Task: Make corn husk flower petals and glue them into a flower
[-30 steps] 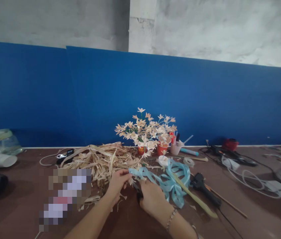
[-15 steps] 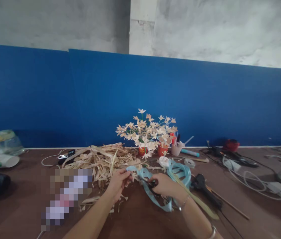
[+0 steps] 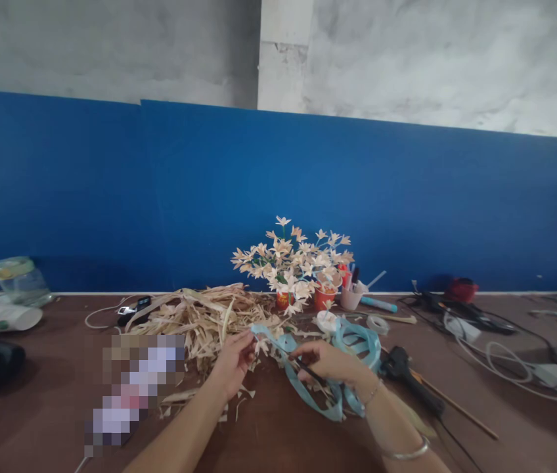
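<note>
My left hand is closed in a pinch on the end of a light blue ribbon, which loops down and away to the right. Dark-handled scissors are in my right hand, beside the ribbon's middle stretch; their blades are hard to make out. A small pale flower shows just right of my left fingertips. Behind both hands stand pale husk flowers on thin stems in red cups. More blue ribbon lies coiled beyond my right wrist.
A heap of dry husks spreads behind my left hand. To the right lie a black glue gun, a thin stick and white cables. A tape roll and a pen cup stand farther back. A jar is at far left.
My right hand has shifted slightly right and its fingers have loosened around the scissors, which now point differently. My right forearm covers more of the yellowish strip. The left hand keeps its pinch.
</note>
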Available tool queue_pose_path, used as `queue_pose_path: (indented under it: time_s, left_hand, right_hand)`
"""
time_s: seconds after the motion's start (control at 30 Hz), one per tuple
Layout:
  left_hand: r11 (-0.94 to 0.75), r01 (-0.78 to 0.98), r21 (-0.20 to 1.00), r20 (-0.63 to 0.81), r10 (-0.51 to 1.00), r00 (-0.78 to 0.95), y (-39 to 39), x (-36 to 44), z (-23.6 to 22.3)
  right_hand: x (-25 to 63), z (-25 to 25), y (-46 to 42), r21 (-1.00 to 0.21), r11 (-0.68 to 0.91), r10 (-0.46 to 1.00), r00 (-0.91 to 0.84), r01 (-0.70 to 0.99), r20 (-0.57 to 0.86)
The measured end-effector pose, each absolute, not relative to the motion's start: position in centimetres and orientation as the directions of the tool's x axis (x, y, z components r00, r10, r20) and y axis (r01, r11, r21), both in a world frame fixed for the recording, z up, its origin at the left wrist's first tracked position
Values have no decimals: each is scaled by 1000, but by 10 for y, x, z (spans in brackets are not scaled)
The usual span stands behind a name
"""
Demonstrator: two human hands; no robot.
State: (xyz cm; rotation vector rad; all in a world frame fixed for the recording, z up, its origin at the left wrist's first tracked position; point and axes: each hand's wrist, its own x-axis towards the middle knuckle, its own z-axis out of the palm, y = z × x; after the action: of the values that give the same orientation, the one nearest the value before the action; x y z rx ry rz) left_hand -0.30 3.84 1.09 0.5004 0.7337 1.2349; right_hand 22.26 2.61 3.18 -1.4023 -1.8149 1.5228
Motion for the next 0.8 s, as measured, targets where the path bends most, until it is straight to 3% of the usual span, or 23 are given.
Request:
queue_pose_path:
  time_s: [0.17,0.33,0.8]
  left_hand:
    - [337,-722,604,-300,936,186,39,-5,14]
    - [321,-708,629,-309,939,151,38,-7,14]
    - [333,-719,610,-245,942,229,32,-5,21]
  right_hand:
    - [227,34,26,-894,-32,877,-417,447,-240]
    - [232,35,25,-901,-139,817,-466,411,-339]
    - [227,37,20,-943,-238,788,-521,231,-327]
